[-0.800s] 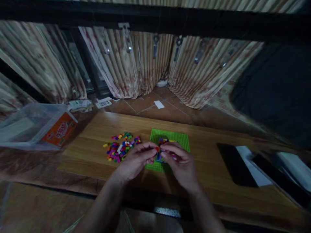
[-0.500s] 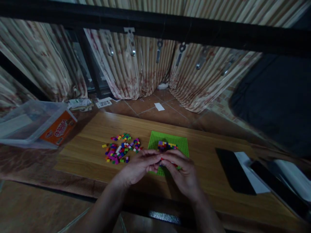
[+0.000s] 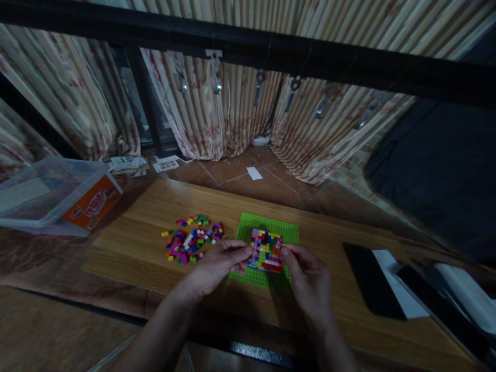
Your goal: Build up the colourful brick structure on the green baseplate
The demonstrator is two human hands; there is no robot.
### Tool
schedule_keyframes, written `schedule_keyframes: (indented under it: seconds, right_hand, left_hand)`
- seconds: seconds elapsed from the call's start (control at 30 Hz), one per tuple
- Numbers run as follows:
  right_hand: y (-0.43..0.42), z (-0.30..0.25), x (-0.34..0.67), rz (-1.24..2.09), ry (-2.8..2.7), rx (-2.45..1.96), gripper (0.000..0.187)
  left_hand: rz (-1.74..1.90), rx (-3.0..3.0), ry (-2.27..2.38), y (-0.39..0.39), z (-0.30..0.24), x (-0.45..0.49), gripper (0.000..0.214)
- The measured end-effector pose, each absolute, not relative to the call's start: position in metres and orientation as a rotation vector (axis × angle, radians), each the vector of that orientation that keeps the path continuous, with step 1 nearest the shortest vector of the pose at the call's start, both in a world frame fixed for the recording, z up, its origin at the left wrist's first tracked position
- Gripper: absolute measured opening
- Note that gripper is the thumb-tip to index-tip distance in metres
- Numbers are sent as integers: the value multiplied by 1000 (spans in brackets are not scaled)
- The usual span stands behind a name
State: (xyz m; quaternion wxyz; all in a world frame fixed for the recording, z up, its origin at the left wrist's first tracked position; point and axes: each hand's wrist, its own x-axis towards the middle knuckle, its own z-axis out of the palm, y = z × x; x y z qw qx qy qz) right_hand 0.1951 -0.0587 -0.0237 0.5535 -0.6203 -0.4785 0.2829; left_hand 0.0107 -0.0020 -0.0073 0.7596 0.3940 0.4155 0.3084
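Note:
A multicoloured toy brick structure (image 3: pixel 267 248) rests over the green baseplate (image 3: pixel 290 232), with a long red brick (image 3: pixel 272 266) along its near side. Thumb and fingers of my left hand (image 3: pixel 222 258) close at the structure's left edge. On the opposite side, my right hand (image 3: pixel 308 271) pinches at its right edge, thumb and forefinger together. Whether a small loose brick sits between those right fingertips is too small to tell. Loose coloured bricks (image 3: pixel 189 240) lie in a scattered pile left of the baseplate, near my left hand.
The wooden table (image 3: pixel 135 232) spans the view. On its right lie a black flat sheet (image 3: pixel 370 279), a white sheet (image 3: pixel 399 284) and a dark phone-like object (image 3: pixel 434 299). A clear plastic bin (image 3: pixel 50 196) with an orange label stands at the left. A dark bar (image 3: pixel 248 39) crosses above.
My hands have moved apart from their meeting point over the front of the structure to its two sides. More of the structure's top and the red brick now show.

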Motion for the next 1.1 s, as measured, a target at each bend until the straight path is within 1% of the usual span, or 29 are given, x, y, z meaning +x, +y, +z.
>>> schedule_keyframes:
  seconds: [0.07, 0.17, 0.37, 0.5, 0.87, 0.93, 1.03, 1.1]
  right_hand:
    - [-56, -27, 197, 708, -1049, -1472, 19]
    - [-54, -28, 197, 699, -1071, -1504, 22]
    - [-49, -30, 198, 445, -1320, -1572, 20]
    - [-41, -37, 197, 361, -1319, -1575, 18]
    - [-29, -46, 196, 637, -1109, -1520, 17]
    - [-27, -47, 195, 681, -1063, -1519, 21]
    - [-26, -47, 194, 772, -974, -1513, 34]
    - [-25, -44, 192, 818, -922, -1515, 37]
  left_hand:
    - [729, 832, 936, -1, -8, 11, 33]
    - [782, 830, 970, 1, -10, 13, 32]
    - [793, 883, 975, 2, -10, 15, 30]
    - [788, 893, 987, 3, -10, 15, 30]
    - [824, 864, 997, 2, -3, 15, 29]
    - [838, 848, 989, 1, -4, 16, 29]
    - [845, 793, 980, 1, -6, 17, 30]
    - [848, 769, 982, 1, -7, 18, 31]
